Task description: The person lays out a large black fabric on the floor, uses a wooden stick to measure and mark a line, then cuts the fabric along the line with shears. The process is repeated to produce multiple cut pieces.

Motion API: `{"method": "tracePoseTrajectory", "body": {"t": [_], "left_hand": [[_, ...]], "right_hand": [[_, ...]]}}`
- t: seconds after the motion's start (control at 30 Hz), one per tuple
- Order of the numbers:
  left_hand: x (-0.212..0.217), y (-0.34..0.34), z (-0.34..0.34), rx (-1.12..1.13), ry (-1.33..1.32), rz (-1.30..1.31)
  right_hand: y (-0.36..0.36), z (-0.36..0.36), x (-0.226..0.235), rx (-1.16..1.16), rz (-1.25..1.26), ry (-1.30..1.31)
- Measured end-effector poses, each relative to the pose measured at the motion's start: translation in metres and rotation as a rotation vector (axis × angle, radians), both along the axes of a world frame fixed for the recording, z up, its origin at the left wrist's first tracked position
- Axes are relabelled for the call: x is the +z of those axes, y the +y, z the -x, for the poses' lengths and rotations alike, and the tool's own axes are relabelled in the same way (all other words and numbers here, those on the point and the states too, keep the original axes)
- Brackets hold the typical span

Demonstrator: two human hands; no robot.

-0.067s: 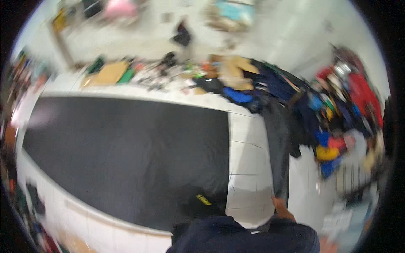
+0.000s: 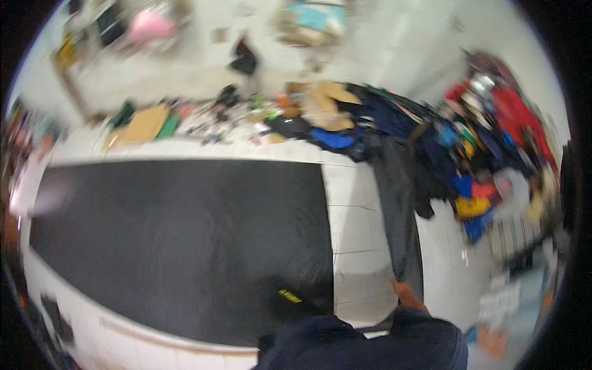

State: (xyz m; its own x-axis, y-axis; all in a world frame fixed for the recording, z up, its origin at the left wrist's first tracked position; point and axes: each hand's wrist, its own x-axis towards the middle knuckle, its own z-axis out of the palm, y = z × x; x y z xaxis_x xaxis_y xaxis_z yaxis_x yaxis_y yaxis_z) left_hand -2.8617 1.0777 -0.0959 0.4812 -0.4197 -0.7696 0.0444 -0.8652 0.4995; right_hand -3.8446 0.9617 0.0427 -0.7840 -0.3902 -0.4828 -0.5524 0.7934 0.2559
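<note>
A long strip of dark grey fabric (image 2: 394, 203) runs down from the heap of cloth at the back right. My right hand (image 2: 408, 295) is closed on its near end, coming out of a dark navy sleeve (image 2: 425, 327). To the left lies a big black sheet (image 2: 179, 228), spread nearly flat with faint ripples. My left hand does not show; dark navy clothing (image 2: 333, 345) fills the bottom middle. A black item with yellow lettering (image 2: 290, 296) overlaps the sheet's near right corner, and its kind is unclear.
White tiles (image 2: 353, 228) show between sheet and strip. A mixed heap of clothes (image 2: 472, 206) lies at the right. Along the back wall are a tan cardboard piece (image 2: 147, 123) and scattered small items. A blurred skin-coloured shape (image 2: 492, 340) is at lower right.
The whole view has shifted and tilted slightly, with the far wall items sliding left in the picture. My right hand stays closed on the grey fabric.
</note>
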Motion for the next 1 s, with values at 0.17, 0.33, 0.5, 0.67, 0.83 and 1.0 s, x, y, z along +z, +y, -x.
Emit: {"method": "tracePoseTrajectory", "body": {"t": [0.17, 0.33, 0.5, 0.67, 0.83, 1.0], "left_hand": [[0.047, -0.147, -0.244, -0.315, -0.314, 0.359], [0.124, -0.281, -0.225, -0.048, -0.066, 0.272], [0.132, -0.298, -0.3, -0.097, -0.052, -0.049], [0.128, -0.33, -0.417, -0.109, -0.056, -0.101], [0.12, -0.353, -0.591, -0.123, -0.087, -0.135], [0.133, -0.403, -0.8, -0.116, -0.217, -0.094]], "right_hand": [[-0.08, -0.247, -0.093, -0.312, 0.155, -0.193], [-0.093, -0.335, -0.044, -0.315, 0.032, -0.119], [-0.135, -0.439, -0.048, -0.181, -0.077, -0.147], [-0.206, -0.56, -0.043, -0.096, -0.035, -0.284], [-0.246, -0.714, -0.019, -0.208, -0.071, -0.172], [-0.304, -0.908, 0.042, -0.276, 0.015, -0.038]]}}
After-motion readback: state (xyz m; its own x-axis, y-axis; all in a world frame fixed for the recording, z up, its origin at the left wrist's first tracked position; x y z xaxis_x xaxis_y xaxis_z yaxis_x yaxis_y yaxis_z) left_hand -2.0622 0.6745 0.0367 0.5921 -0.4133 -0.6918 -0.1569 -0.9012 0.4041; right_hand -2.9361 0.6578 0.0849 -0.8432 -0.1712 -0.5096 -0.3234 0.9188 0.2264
